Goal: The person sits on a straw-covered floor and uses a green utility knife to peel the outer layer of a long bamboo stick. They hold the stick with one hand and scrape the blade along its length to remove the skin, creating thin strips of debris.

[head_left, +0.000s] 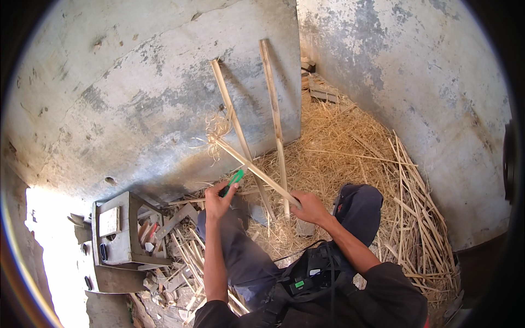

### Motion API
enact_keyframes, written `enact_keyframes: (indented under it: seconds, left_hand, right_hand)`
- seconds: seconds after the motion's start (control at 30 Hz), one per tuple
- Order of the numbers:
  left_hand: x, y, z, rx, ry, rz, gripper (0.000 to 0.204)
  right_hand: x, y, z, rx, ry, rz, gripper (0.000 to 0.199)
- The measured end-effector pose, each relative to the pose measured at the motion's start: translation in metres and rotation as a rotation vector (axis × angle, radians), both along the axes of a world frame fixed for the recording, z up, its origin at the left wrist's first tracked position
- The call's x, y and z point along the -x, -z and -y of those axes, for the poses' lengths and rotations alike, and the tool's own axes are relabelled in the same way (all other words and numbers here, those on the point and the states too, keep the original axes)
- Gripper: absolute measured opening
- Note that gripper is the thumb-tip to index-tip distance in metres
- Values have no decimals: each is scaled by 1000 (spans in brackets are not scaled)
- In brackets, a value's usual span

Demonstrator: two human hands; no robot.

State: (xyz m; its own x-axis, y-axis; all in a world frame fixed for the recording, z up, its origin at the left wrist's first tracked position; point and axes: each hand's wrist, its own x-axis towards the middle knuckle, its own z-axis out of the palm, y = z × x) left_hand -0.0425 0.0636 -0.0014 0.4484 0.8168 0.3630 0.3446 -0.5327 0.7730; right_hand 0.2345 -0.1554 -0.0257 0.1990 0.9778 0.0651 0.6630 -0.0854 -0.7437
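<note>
My left hand (218, 202) is closed around a green utility knife (235, 177), its tip angled up beside a pale bamboo strip (265, 178). The near end of that strip is gripped in my right hand (310, 208). From there the strip slants up and away to the left, and thin curled shavings (219, 127) cluster at its far end. The knife's tip appears to be at or very close to the strip's side; whether it touches, I cannot tell. Behind the held strip, two longer bamboo pieces, a left one (229, 106) and a right one (271, 87), lean on the wall.
Shavings (333, 147) cover the floor between the worn walls (164, 71). Several cut strips (410, 213) are piled at the right. A wooden stool (128, 229) lies at the left, with scraps and more strips near it. My knees flank the work, and a black bag (311, 273) rests at my waist.
</note>
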Motion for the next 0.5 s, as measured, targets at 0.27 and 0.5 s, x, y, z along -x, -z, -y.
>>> enact_keyframes:
  seconds: [0.27,0.5]
  left_hand:
    - [-11,-13,12,-29,88,-71,30]
    - [-16,-9,17,-94,-12,-50,33]
  right_hand:
    - [6,-5,-2,-95,15,8,35]
    - [7,-6,-7,-58,31,0,36]
